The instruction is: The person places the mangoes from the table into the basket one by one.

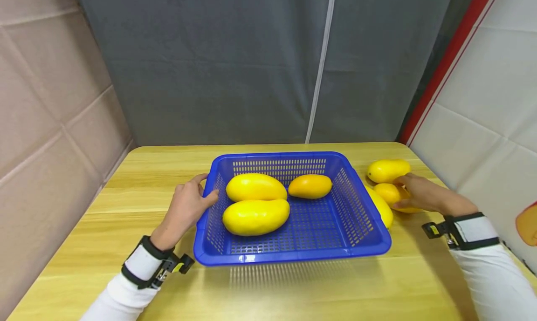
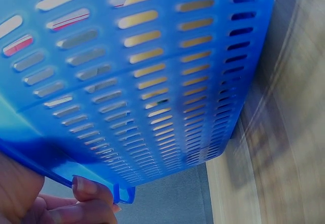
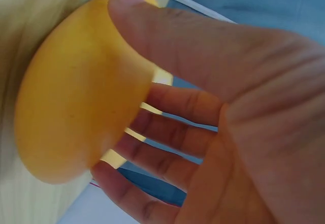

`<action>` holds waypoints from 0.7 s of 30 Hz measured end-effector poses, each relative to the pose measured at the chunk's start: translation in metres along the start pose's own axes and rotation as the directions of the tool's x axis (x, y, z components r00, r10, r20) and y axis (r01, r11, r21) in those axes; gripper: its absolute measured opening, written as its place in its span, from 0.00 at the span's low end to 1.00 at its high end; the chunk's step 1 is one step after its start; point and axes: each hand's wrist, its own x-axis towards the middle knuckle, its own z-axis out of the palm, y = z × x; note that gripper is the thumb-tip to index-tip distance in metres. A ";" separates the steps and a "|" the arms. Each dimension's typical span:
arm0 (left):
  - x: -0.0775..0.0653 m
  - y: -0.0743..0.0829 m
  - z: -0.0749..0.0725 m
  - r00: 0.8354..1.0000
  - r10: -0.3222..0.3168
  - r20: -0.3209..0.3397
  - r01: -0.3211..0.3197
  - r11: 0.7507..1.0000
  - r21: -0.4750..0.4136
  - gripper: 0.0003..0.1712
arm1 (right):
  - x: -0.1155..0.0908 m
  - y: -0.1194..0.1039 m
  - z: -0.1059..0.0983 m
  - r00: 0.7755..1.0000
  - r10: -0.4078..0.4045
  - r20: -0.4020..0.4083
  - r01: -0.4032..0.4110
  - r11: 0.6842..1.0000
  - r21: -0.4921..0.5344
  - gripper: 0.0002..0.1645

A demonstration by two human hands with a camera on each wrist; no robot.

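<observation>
A blue plastic basket [image 1: 293, 259] with slotted walls stands mid-table. Two large yellow mangoes [image 1: 256, 217] lie side by side in its left part, and a smaller orange-yellow mango [image 1: 310, 186] lies near its back wall. My left hand [image 1: 189, 207] grips the basket's left rim, thumb on top and fingers curled beneath the edge. To the right of the basket, my right hand [image 1: 421, 193] holds an orange-yellow mango [image 3: 81, 92] low over the tabletop. The thumb presses one side of this fruit while the fingertips curl against the other.
Another yellow mango [image 1: 388, 170] lies behind the right hand. One more mango [image 1: 381, 208] sits against the basket's right side, partly covered by the rim. A grey curtain [image 1: 218, 78] hangs behind the wooden table [image 1: 142, 190], with pale padded walls at both sides.
</observation>
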 end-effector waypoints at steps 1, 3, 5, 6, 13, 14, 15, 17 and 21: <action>0.000 0.000 0.000 1.000 0.000 0.000 0.000 1.000 0.001 0.36 | 0.001 0.001 0.002 1.000 0.001 0.005 -0.001 1.000 0.000 0.40; 0.000 0.000 0.000 1.000 0.001 0.000 -0.001 1.000 0.002 0.36 | 0.003 0.004 0.004 1.000 0.007 0.009 -0.007 1.000 -0.003 0.40; -0.001 0.000 -0.001 1.000 0.003 0.000 -0.003 1.000 0.002 0.35 | 0.005 0.007 0.007 1.000 0.011 0.010 -0.010 1.000 -0.010 0.40; -0.001 -0.001 -0.001 1.000 0.004 0.000 -0.004 1.000 0.002 0.35 | 0.005 0.008 0.007 1.000 0.013 0.012 -0.013 1.000 -0.010 0.40; -0.001 0.000 -0.001 1.000 -0.003 0.009 0.003 1.000 -0.003 0.35 | 0.006 0.009 0.007 0.998 0.042 0.040 -0.042 0.999 0.010 0.42; -0.001 0.000 -0.001 1.000 -0.003 0.010 0.003 1.000 -0.004 0.35 | 0.006 0.009 0.006 0.998 0.047 0.046 -0.048 0.999 0.011 0.42; -0.001 0.000 -0.001 1.000 -0.002 0.010 0.002 1.000 -0.003 0.35 | 0.005 0.009 0.005 0.997 0.052 0.052 -0.053 0.998 0.014 0.41; -0.001 0.000 -0.001 1.000 0.000 0.007 0.000 1.000 -0.003 0.35 | 0.003 0.008 0.003 0.996 0.060 0.071 -0.061 0.998 0.013 0.40; -0.001 -0.001 0.000 1.000 0.000 -0.001 0.000 1.000 0.003 0.35 | -0.003 0.006 -0.002 0.992 0.053 0.113 -0.052 0.999 -0.012 0.30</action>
